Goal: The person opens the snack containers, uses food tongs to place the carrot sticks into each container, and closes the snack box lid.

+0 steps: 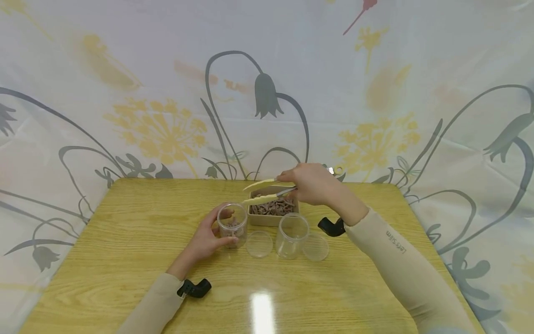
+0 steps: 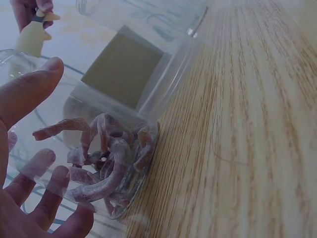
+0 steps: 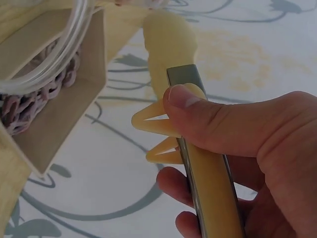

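My left hand point(image 1: 208, 239) grips a clear plastic jar point(image 1: 239, 236) standing on the table, thumb on the near side and fingers on the far side. Several greyish-brown dried strips point(image 2: 111, 153) lie at the bottom of that jar. In my right hand point(image 1: 313, 183) is a pair of tongs point(image 3: 210, 188) with yellow tips and metal handles. The tongs' arms are spread apart, with nothing visible between them, their tips by the jar's rim. Behind, a beige box point(image 1: 267, 221) holds many more strips point(image 1: 273, 206).
A second clear jar point(image 1: 288, 246) stands to the right, lidless, with nothing visible in it. Two round clear lids lie flat, one lid point(image 1: 259, 244) between the jars and another lid point(image 1: 317, 247) to the right. A flower-patterned sheet point(image 1: 175, 93) hangs behind the wooden table point(image 1: 125, 250).
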Demonstrator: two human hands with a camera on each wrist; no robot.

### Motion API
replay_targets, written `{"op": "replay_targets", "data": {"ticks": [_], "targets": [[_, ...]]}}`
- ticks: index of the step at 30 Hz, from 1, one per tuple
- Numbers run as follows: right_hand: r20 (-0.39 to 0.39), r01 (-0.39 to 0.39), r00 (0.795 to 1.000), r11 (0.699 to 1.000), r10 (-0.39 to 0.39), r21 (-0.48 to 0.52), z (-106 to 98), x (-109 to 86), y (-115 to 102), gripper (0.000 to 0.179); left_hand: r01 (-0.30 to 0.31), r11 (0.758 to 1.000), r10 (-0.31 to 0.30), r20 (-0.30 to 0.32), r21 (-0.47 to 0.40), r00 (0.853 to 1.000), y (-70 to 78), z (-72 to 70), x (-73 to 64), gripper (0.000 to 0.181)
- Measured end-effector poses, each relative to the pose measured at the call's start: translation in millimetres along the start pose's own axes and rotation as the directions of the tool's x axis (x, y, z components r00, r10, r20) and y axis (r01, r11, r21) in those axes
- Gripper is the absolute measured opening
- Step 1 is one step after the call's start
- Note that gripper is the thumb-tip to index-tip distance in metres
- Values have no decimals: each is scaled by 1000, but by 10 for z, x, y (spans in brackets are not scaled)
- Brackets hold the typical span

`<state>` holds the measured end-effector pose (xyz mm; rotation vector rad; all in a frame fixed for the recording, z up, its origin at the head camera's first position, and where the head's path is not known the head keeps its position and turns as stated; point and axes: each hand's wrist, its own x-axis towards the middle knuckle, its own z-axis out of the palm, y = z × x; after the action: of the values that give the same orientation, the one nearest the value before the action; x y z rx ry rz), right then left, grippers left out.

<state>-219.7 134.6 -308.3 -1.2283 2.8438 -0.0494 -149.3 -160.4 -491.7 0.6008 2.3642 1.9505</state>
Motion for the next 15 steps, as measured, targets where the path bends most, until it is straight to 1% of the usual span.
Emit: {"op": "replay_targets", "data": {"ticks": [4,9,15], "targets": [[13,-35,999,999,35,22,73,-28,93,50,1,1000,-1,4,5,1000,-5,-4,-3,91],[77,-104,992,993,100,51,153,-40,174,55,4,1000,-4,5,14,1000,-14,-8,-7,91],[150,-134,981,989,125,54,270,7,221,58,-6,1000,6,4,15,1000,-29,1,-10,89]]}}
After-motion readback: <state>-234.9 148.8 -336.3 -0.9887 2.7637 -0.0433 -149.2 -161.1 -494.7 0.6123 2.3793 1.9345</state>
